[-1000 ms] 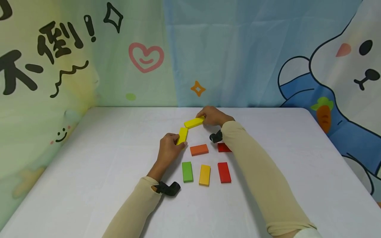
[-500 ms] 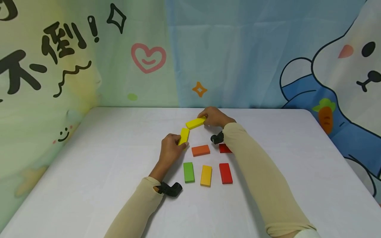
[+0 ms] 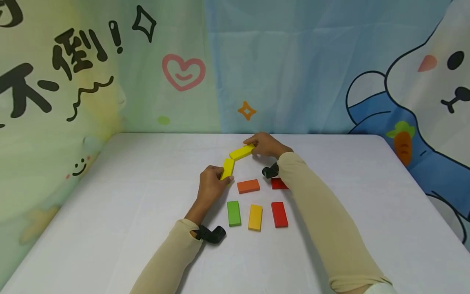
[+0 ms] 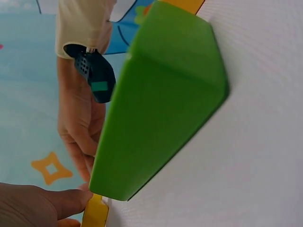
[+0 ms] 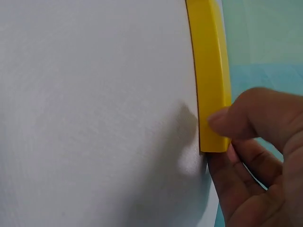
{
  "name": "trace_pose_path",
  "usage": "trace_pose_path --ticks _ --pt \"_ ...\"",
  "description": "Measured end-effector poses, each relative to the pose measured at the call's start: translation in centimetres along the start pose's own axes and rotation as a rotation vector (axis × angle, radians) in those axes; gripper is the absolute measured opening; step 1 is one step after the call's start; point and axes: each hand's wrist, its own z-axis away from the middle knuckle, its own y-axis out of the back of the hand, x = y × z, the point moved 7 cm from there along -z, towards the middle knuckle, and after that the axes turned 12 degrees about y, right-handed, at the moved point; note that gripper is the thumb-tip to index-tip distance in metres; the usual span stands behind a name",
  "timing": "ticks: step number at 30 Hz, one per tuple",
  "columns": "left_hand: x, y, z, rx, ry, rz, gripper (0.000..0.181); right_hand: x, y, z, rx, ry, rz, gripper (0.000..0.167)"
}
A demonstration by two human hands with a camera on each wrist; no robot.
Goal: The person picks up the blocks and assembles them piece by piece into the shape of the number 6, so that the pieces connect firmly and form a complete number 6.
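Two yellow blocks lie near the back of the white table, their near ends meeting at a corner. The left hand (image 3: 211, 185) pinches the left yellow block (image 3: 228, 168) between thumb and fingers. At the far end of the other yellow block (image 3: 241, 152), the right hand (image 3: 267, 145) grips it; in the right wrist view the thumb (image 5: 220, 122) presses on that yellow block (image 5: 208, 71). A green block (image 4: 156, 99) fills much of the left wrist view, with the left hand (image 4: 38, 205) below it on a yellow block (image 4: 95, 211).
On the white table (image 3: 110, 204), nearer the person, lie an orange block (image 3: 248, 186), a green block (image 3: 233, 213), an amber block (image 3: 255, 217) and a red block (image 3: 280, 214). Another red block (image 3: 278, 183) is partly behind the right sleeve. A printed curtain (image 3: 279, 73) hangs behind.
Both hands keep hold of their yellow blocks, with barely any movement. The head view has shifted slightly, so everything appears a little farther right.
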Motion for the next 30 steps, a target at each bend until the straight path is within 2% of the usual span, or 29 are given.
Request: trace_pose_path --ticks 6,9,14,16,23,30 --pt "0.5 -0.2 0.2 -0.007 -0.006 0.009 0.041 0.3 0.5 0.9 0.005 0.019 -0.067 0.065" --pt "0.7 -0.3 0.3 -0.014 -0.010 0.005 0.040 0.2 0.9 1.6 0.000 0.016 -0.080 0.065" --pt "0.7 -0.1 0.3 0.005 -0.047 0.000 0.028 0.2 1.4 2.8 -0.006 0.006 -0.078 0.061" --pt "0.6 0.0 0.2 0.014 -0.062 0.004 0.022 0.3 1.6 3.1 -0.007 0.008 -0.066 0.059" --pt "0.3 0.2 0.3 0.017 -0.073 0.012 0.018 0.1 1.8 4.4 -0.007 0.013 -0.003 0.055" --pt "0.5 0.3 0.3 0.013 -0.062 0.020 0.019 -1.4 1.8 5.6 0.019 0.071 0.042 0.049"
